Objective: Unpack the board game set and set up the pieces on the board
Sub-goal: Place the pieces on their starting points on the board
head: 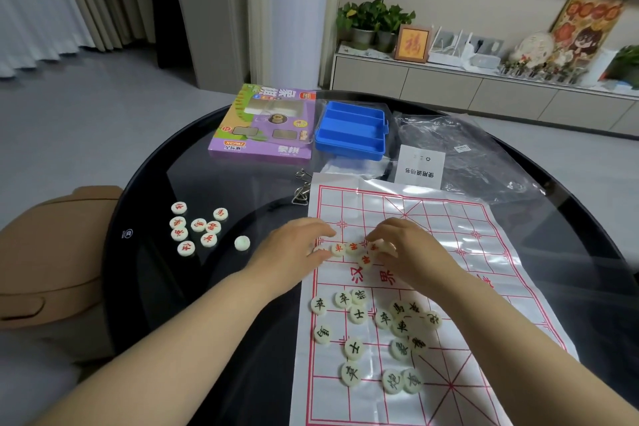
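Observation:
A white paper board [449,252] with a red grid lies on the round dark glass table [155,183]. Both hands meet over its left middle. My left hand [294,239] curls its fingers around red-lettered pieces [352,247] on the board. My right hand [404,242] pinches another red-lettered piece [377,247] right beside them. Several black-lettered pieces [359,315] lie scattered on the near half of the board. A cluster of several red-lettered pieces [197,228] sits on the glass to the left, with one blank-faced piece [242,243] apart from it.
At the table's far side lie the purple game box [262,128], an open blue plastic tray [351,130], a crumpled clear bag [466,156] and a white instruction leaflet [420,166]. Metal wire puzzles [301,187] rest by the board's far left corner. A tan seat [52,270] stands left.

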Demonstrator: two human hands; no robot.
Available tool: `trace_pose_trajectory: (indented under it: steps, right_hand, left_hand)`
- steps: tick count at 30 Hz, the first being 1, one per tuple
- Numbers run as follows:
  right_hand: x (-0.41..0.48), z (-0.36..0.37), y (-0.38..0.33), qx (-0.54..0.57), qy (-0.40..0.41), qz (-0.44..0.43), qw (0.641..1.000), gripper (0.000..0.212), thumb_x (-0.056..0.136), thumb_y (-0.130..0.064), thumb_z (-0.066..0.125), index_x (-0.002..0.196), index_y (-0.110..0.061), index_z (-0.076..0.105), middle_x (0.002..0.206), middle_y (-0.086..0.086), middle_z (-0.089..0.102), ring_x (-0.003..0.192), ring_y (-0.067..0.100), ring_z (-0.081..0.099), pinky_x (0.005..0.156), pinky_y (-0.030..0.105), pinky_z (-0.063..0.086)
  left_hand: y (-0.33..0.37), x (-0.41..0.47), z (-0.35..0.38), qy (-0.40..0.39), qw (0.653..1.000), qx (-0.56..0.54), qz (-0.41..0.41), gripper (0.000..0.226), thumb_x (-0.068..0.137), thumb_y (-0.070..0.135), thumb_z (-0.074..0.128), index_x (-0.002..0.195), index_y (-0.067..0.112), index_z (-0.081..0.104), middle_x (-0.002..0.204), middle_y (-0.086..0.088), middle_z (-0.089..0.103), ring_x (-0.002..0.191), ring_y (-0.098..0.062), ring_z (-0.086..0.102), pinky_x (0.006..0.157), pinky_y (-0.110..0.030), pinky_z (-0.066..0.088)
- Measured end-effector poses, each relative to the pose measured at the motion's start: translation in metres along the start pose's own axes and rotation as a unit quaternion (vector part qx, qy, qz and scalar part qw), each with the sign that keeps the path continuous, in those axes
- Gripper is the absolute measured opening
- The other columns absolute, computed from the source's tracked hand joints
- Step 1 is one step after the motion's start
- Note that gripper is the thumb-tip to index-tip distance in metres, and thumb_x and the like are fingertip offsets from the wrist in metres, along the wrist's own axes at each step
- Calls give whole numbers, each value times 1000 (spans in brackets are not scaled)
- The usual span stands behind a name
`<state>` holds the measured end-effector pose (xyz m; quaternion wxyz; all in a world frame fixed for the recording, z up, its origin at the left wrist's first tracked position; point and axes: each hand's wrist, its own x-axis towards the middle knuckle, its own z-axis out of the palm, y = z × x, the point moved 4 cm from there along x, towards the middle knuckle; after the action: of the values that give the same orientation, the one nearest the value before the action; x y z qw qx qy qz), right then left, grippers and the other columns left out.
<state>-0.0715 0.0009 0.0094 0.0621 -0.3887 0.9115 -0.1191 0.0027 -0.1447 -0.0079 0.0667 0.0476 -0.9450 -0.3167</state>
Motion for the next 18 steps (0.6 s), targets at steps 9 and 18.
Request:
trace_pose_trajectory:
  steps: [9, 18]
  right_hand:
    - [-9, -4, 11, 74, 21, 53, 996, 31, 86, -13, 58, 117, -18, 58, 117, -3, 57, 87, 4, 44, 65, 8, 33]
    - [-15, -1, 4, 56, 31, 54, 996, 28, 88, -7, 54, 114, -16, 61, 102, -3, 59, 82, 6, 45, 63, 8, 34]
  left_hand:
    - [-53, -49, -37, 149, 988, -13, -38, 27, 81, 13, 66, 108, 16, 65, 108, 16, 52, 94, 0, 47, 87, -13, 34]
    - [-71, -55, -45, 206, 977, 8, -45, 28, 80, 8, 66, 108, 8, 66, 113, 3, 60, 105, -3, 42, 90, -10, 22]
